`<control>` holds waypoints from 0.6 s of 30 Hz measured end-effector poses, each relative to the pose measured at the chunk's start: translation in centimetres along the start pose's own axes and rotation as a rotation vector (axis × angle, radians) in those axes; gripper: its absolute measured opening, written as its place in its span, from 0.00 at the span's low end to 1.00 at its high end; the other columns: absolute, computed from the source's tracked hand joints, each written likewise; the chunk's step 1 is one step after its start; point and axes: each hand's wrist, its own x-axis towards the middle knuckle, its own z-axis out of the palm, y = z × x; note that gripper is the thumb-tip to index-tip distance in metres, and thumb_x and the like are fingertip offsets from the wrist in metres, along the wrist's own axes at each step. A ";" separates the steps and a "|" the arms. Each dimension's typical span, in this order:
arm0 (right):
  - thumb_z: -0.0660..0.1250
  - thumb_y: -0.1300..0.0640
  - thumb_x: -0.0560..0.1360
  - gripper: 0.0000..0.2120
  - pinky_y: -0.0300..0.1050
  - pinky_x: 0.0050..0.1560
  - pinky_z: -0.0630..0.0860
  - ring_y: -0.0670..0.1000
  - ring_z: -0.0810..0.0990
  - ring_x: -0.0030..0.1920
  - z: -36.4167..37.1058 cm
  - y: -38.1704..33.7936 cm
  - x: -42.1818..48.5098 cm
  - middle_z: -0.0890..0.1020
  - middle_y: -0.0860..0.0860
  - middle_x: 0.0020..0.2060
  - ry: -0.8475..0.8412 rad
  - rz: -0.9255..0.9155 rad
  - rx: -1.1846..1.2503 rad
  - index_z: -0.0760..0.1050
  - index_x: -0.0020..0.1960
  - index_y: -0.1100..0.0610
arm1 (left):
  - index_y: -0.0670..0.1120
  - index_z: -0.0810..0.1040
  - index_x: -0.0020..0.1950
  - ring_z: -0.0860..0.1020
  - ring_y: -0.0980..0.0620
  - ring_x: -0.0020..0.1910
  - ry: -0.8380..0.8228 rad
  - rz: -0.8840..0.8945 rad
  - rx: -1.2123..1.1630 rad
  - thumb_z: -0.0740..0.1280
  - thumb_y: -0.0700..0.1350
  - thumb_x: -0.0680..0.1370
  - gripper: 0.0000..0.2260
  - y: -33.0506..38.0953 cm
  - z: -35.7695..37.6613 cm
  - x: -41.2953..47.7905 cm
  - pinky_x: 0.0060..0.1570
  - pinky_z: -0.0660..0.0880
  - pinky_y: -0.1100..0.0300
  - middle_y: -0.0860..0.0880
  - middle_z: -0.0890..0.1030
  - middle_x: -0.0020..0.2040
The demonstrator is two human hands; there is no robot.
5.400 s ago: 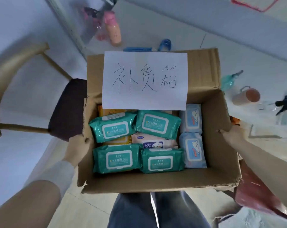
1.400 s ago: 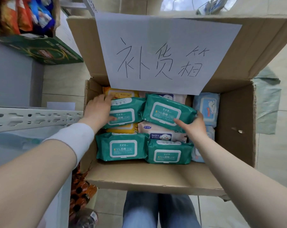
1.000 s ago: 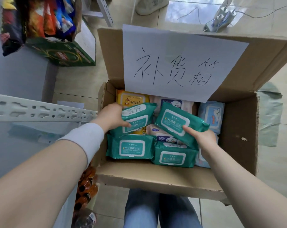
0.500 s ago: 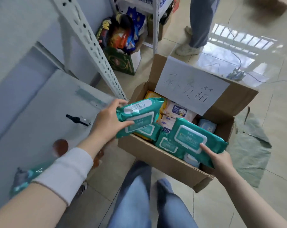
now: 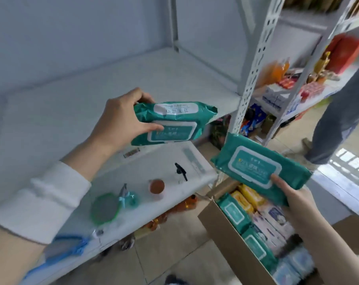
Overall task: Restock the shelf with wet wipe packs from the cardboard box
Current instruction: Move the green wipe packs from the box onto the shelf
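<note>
Fingers [image 5: 142, 96] of the left hand [image 5: 121, 120] curl over the far edge of a green wet wipe pack [image 5: 174, 122], with the thumb pressed on its label face. The pack is pinched by one end and held tilted above the white shelf board [image 5: 92, 85], off the board and not touching it. The right hand [image 5: 298, 200] grips a second green pack [image 5: 258, 165], thumb on top near the corner and the other fingers hidden beneath. This one hangs over the open cardboard box [image 5: 225, 229], lower than the first and to its right.

Inside the box lie more green packs [image 5: 234, 212], yellow packs [image 5: 245, 199], pale baby-wipe packs [image 5: 275, 219] and, blurred at the near end, light blue packs [image 5: 293, 264]. One level down, a lower shelf [image 5: 166, 155] carries a green-rimmed round object [image 5: 105, 208], a teal spray bottle [image 5: 129, 199] and a brown-topped cup [image 5: 157, 187].

Restocking looks to be at its very start. Two packs are out of the box and in the air, no wipe pack shows on the board, and most of the box's load remains to be moved across.
</note>
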 end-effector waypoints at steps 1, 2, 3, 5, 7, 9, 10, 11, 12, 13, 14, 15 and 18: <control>0.76 0.52 0.55 0.26 0.43 0.36 0.82 0.48 0.86 0.39 1.8 -0.5 0.4 0.85 0.50 0.45 -0.018 -0.012 -0.002 0.76 0.51 0.56 | 0.42 0.78 0.52 0.75 0.54 0.46 0.028 -0.011 0.007 0.80 0.44 0.61 0.23 -1.3 -1.4 0.2 0.45 0.65 0.75 0.54 0.77 0.46; 0.78 0.50 0.52 0.29 0.45 0.39 0.83 0.49 0.86 0.41 3.6 -1.1 0.8 0.85 0.50 0.47 -0.043 -0.028 -0.018 0.77 0.51 0.55 | 0.42 0.78 0.52 0.75 0.55 0.45 0.059 -0.032 0.004 0.80 0.43 0.61 0.23 -2.7 -2.5 0.4 0.43 0.65 0.77 0.54 0.77 0.46; 0.80 0.48 0.48 0.33 0.47 0.41 0.83 0.49 0.86 0.42 5.3 -1.5 1.2 0.85 0.50 0.48 -0.059 -0.043 -0.039 0.77 0.51 0.55 | 0.42 0.78 0.52 0.75 0.55 0.45 0.086 -0.062 -0.008 0.80 0.43 0.61 0.22 -4.3 -3.4 0.5 0.42 0.65 0.80 0.54 0.77 0.46; 0.83 0.43 0.41 0.40 0.48 0.44 0.82 0.50 0.85 0.44 8.4 -2.0 2.1 0.86 0.50 0.47 -0.070 -0.073 -0.078 0.77 0.50 0.54 | 0.44 0.78 0.51 0.75 0.54 0.45 0.113 -0.127 -0.040 0.80 0.43 0.61 0.21 -7.6 -4.3 0.3 0.42 0.64 0.84 0.54 0.78 0.46; 0.82 0.43 0.42 0.39 0.46 0.43 0.82 0.53 0.85 0.46 11.0 -2.2 2.9 0.84 0.53 0.51 -0.080 -0.080 -0.117 0.76 0.49 0.53 | 0.49 0.76 0.49 0.75 0.54 0.45 0.116 -0.177 -0.084 0.80 0.43 0.61 0.20 -10.8 -4.3 -0.2 0.42 0.64 0.84 0.53 0.78 0.45; 0.82 0.42 0.39 0.41 0.48 0.45 0.82 0.53 0.83 0.49 13.3 -2.4 3.6 0.82 0.53 0.53 -0.089 -0.073 -0.131 0.75 0.48 0.53 | 0.51 0.73 0.48 0.76 0.54 0.46 0.133 -0.210 -0.148 0.80 0.43 0.61 0.21 -13.0 -4.0 -0.3 0.42 0.64 0.85 0.53 0.78 0.46; 0.82 0.40 0.34 0.44 0.50 0.47 0.81 0.53 0.83 0.50 14.2 -2.5 3.9 0.83 0.52 0.52 -0.082 -0.069 -0.134 0.75 0.48 0.53 | 0.51 0.73 0.49 0.76 0.54 0.47 0.142 -0.221 -0.184 0.80 0.43 0.62 0.22 -13.7 -3.8 -0.4 0.43 0.64 0.85 0.53 0.78 0.47; 0.81 0.39 0.31 0.47 0.52 0.47 0.80 0.53 0.83 0.50 15.0 -2.5 4.3 0.83 0.51 0.50 -0.077 -0.068 -0.135 0.75 0.48 0.53 | 0.52 0.72 0.51 0.76 0.56 0.48 0.152 -0.225 -0.219 0.79 0.42 0.62 0.23 -14.3 -3.6 -0.5 0.44 0.64 0.86 0.53 0.78 0.49; 0.81 0.39 0.30 0.47 0.52 0.47 0.80 0.52 0.83 0.49 15.8 -2.6 4.4 0.83 0.51 0.49 -0.077 -0.072 -0.133 0.75 0.47 0.53 | 0.53 0.71 0.52 0.76 0.58 0.49 0.166 -0.225 -0.258 0.79 0.42 0.62 0.25 -14.8 -3.4 -0.7 0.46 0.64 0.85 0.54 0.78 0.50; 0.81 0.39 0.30 0.47 0.52 0.46 0.81 0.52 0.84 0.49 16.3 -2.8 4.7 0.84 0.50 0.48 -0.093 -0.080 -0.125 0.76 0.47 0.53 | 0.56 0.69 0.54 0.76 0.61 0.50 0.190 -0.227 -0.304 0.79 0.42 0.63 0.27 -15.1 -3.2 -1.0 0.49 0.65 0.84 0.55 0.78 0.51; 0.81 0.40 0.30 0.47 0.51 0.46 0.81 0.51 0.84 0.48 17.1 -3.2 4.8 0.85 0.49 0.46 -0.106 -0.091 -0.126 0.76 0.47 0.52 | 0.59 0.67 0.56 0.76 0.64 0.51 0.219 -0.240 -0.359 0.79 0.42 0.63 0.30 -15.5 -3.0 -1.3 0.52 0.66 0.81 0.57 0.79 0.52; 0.82 0.41 0.32 0.45 0.50 0.45 0.82 0.50 0.85 0.46 17.7 -3.5 5.1 0.86 0.47 0.45 -0.112 -0.096 -0.138 0.76 0.47 0.52 | 0.61 0.66 0.58 0.76 0.64 0.53 0.239 -0.266 -0.423 0.78 0.41 0.63 0.32 -16.0 -2.8 -1.6 0.54 0.69 0.77 0.58 0.78 0.53; 0.80 0.50 0.54 0.25 0.46 0.44 0.82 0.50 0.84 0.46 19.1 -4.3 6.0 0.84 0.49 0.48 -0.156 -0.109 -0.143 0.74 0.47 0.52 | 0.57 0.66 0.63 0.77 0.64 0.51 0.243 -0.361 -0.595 0.77 0.36 0.63 0.35 -17.3 -1.6 -2.5 0.52 0.74 0.73 0.61 0.76 0.52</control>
